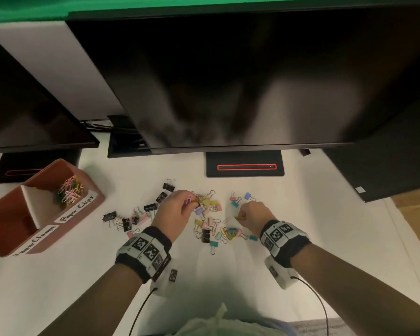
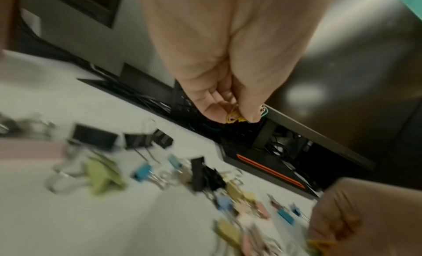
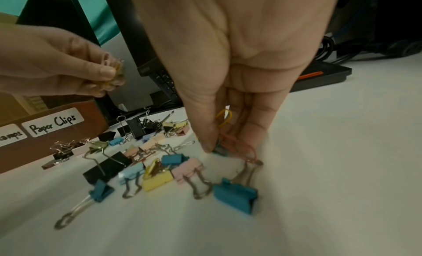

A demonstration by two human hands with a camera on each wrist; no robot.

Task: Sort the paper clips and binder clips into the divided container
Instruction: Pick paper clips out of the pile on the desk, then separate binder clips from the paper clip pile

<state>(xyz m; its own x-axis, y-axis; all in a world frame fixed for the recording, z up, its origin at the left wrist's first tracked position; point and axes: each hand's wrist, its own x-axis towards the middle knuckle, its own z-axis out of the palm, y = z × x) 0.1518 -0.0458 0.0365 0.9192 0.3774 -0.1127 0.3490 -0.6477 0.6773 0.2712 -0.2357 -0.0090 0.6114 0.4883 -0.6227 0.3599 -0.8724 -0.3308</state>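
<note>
Coloured and black binder clips (image 1: 205,212) and a few paper clips lie scattered on the white desk (image 1: 325,226). My left hand (image 1: 174,209) hovers over the pile and pinches a small bunch of paper clips (image 2: 235,118), also visible as the bunch (image 3: 114,73) in the right wrist view. My right hand (image 1: 251,214) reaches down at the pile's right side and pinches a yellow paper clip (image 3: 223,118), with an orange paper clip (image 3: 239,144) under its fingertips. The brown divided container (image 1: 7,229) stands at the left; its "Paper Clips" compartment holds several paper clips (image 1: 69,192).
A large dark monitor (image 1: 228,81) hangs over the back of the desk, its black stand base (image 1: 244,166) just behind the pile. A second monitor (image 1: 22,112) is at the left behind the container. A blue binder clip (image 3: 235,195) lies near my right hand.
</note>
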